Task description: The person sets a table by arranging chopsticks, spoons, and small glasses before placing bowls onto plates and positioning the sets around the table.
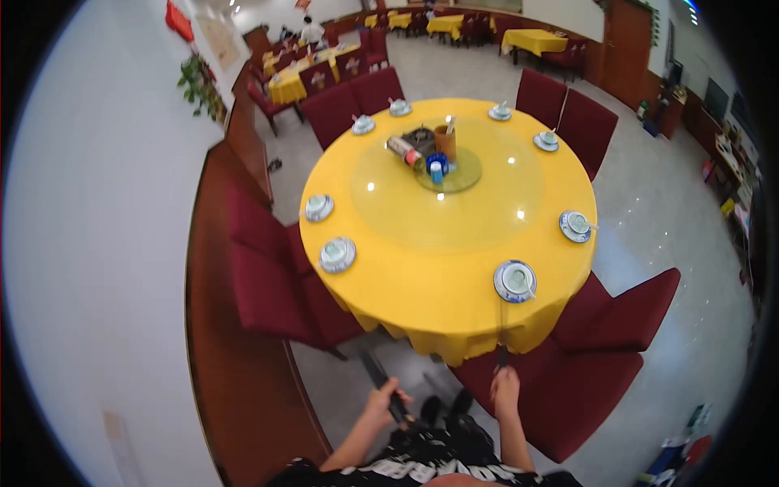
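My left hand (388, 401) is closed round a bundle of long dark sticks (375, 370), blurred, below the table's near edge. My right hand (505, 388) grips a thin dark stick-like object (502, 355) that points up toward the nearest plate; whether it is one piece or a pair is unclear. That blue-and-white plate (501, 290) bears a bowl and a spoon (531, 292). It lies near the front right edge of the round table with a yellow cloth (406, 284). Several similar place settings stand round the rim.
A glass turntable (466, 180) holds a brown container (443, 143), a blue can (436, 172) and a bottle. Dark red chairs (560, 390) surround the table, two close by my right hand. A wall (105, 243) runs along the left. A person (312, 32) is in the background.
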A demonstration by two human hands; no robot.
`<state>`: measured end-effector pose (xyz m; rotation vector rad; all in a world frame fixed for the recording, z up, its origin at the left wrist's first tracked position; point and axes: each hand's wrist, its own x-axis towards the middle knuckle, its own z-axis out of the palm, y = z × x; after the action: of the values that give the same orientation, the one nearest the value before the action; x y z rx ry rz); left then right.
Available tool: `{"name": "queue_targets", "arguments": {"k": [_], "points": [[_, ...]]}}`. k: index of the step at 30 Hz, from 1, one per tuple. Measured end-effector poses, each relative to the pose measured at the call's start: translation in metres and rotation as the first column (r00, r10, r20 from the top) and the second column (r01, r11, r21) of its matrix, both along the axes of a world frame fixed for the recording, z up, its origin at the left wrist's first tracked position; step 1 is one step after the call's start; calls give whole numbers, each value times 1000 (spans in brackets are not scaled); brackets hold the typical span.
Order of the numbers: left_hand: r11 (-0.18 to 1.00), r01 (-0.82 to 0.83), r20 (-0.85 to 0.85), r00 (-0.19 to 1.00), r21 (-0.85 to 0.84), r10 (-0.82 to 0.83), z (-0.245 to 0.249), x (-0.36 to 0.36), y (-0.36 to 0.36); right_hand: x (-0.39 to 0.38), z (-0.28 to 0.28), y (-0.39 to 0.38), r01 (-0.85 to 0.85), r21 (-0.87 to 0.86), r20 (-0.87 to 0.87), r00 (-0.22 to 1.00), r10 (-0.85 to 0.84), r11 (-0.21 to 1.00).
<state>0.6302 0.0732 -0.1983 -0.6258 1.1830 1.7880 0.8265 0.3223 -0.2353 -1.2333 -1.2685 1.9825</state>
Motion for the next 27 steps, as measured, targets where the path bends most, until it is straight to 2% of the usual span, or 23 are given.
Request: {"name": "queue_targets", "arguments": {"k": [2,5,6,8,11,14,19,22,24,26,27], "points": [[992,114,39,993,46,-116,-22,2,27,8,29,-74,-126,-70,38,991,129,990],[940,302,91,943,158,-319,-49,29,65,40,17,-111,-227,222,229,958,176,948],[914,347,96,923,209,-373,-50,43,78,49,34,-109,-247,283,328,933,149,927],[892,332,132,913,307,-385,-43,76,102,62,81,-111,-300,392,493,867,77,870],[852,333,106,908,404,-405,-20,119,122,91,91,-116,-272,519,478,878,-11,811],[825,366,12,912,430,-411,-1,166,139,129,103,-115,-227,554,506,856,-108,801],[639,554,-102,792,533,-602,57,256,172,234,131,-103,-214,581,531,831,-166,785],[558,564,-166,778,609,-605,81,349,192,323,146,-87,-174,606,483,856,-184,776],[617,598,-265,793,511,-549,87,423,204,389,138,-76,-159,677,451,861,-235,718],[639,679,-437,729,361,-526,77,480,226,433,141,-60,-126,729,418,861,-291,673],[720,621,-350,778,310,-522,89,500,244,452,149,-51,-269,606,586,787,-191,749]]}}
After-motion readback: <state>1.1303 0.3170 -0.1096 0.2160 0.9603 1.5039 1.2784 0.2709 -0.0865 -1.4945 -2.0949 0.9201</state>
